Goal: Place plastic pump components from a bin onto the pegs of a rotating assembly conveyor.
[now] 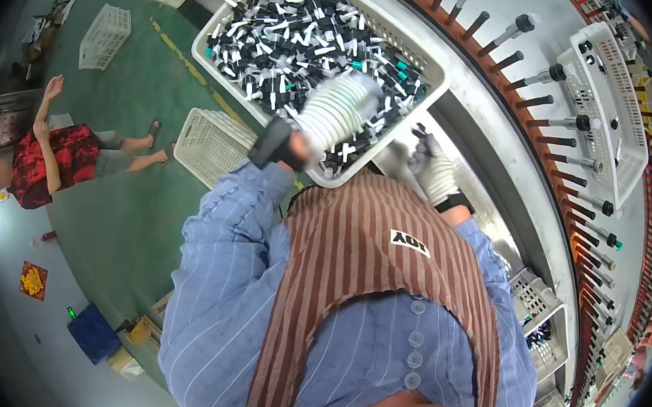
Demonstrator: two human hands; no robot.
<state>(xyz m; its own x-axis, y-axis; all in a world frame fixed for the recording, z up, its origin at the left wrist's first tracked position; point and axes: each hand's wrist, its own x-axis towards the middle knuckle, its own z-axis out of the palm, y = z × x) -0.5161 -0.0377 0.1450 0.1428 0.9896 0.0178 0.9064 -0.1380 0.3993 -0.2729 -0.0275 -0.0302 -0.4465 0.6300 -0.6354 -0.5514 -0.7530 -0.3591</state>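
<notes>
A large white plastic basket [202, 54] is heaped with small black and white plastic fittings [295, 42], a few of them green. Over the basket's near end is my left hand [339, 109] in a white striped knitted glove, its fingers smeared by motion, so its grip cannot be made out. Beside the basket's near right corner, above a metal surface, my right hand [434, 171] wears a similar glove with grey fingertips. Its fingers are bent together around a small black fitting [419, 130] that sticks out at the tips.
Along the right runs a curved conveyor [525, 110] with upright dark pegs, some carrying clear and black parts. A white tray [632, 123] lies beyond it. Empty white crates [211, 148] stand on the green floor at left, where another person [63, 158] is. More baskets [535, 301] sit at lower right.
</notes>
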